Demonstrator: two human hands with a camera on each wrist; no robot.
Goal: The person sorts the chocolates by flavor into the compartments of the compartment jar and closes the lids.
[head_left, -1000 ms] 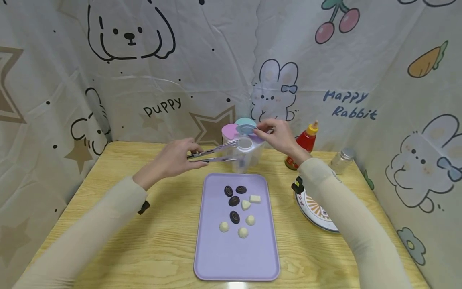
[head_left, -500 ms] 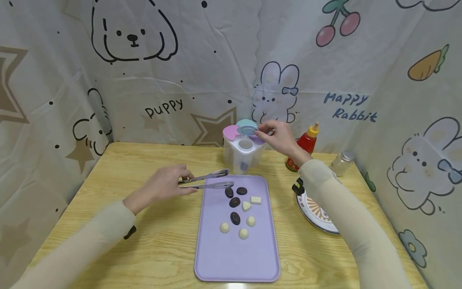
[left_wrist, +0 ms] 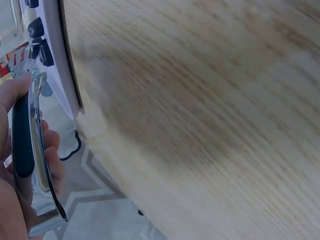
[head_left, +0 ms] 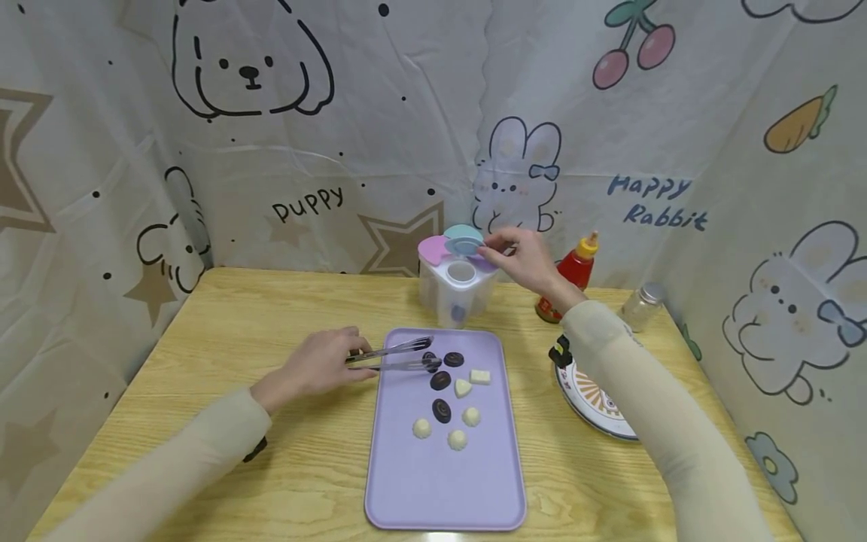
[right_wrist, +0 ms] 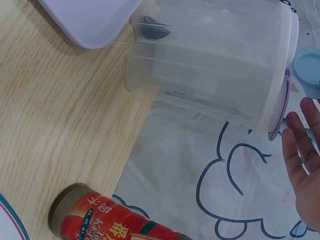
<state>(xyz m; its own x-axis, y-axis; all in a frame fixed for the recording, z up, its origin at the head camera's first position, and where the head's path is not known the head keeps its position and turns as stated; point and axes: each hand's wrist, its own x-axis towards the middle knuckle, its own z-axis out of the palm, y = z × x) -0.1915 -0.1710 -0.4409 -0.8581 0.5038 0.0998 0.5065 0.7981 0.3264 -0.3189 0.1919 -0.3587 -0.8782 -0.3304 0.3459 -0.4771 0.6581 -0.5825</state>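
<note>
My left hand (head_left: 314,366) holds metal tongs (left_wrist: 22,137) with dark grips. Their spread tips lie over the upper left of the lilac tray (head_left: 443,489), around or just above a dark oval chocolate (head_left: 430,356) that they partly hide. Several more dark chocolates (head_left: 441,410) and several cream-white ones (head_left: 457,439) lie on the tray. Behind it stands a clear lidded container (right_wrist: 210,60) with one dark piece (right_wrist: 154,30) low inside. My right hand (head_left: 524,258) pinches the edge of its raised light-blue flap lid (head_left: 464,246), leaving a round opening (head_left: 461,272) uncovered.
A red sauce bottle (head_left: 574,265) with a yellow cap stands right of the container, under my right forearm. Farther right is a glass shaker (head_left: 642,305). A patterned plate (head_left: 596,410) lies partly beneath the right sleeve. Printed cloth (head_left: 379,150) hangs behind the table.
My left hand has brought the tongs from the container's opening down and toward me, then right over the tray's dark chocolates. The right hand has stayed at the blue lid.
</note>
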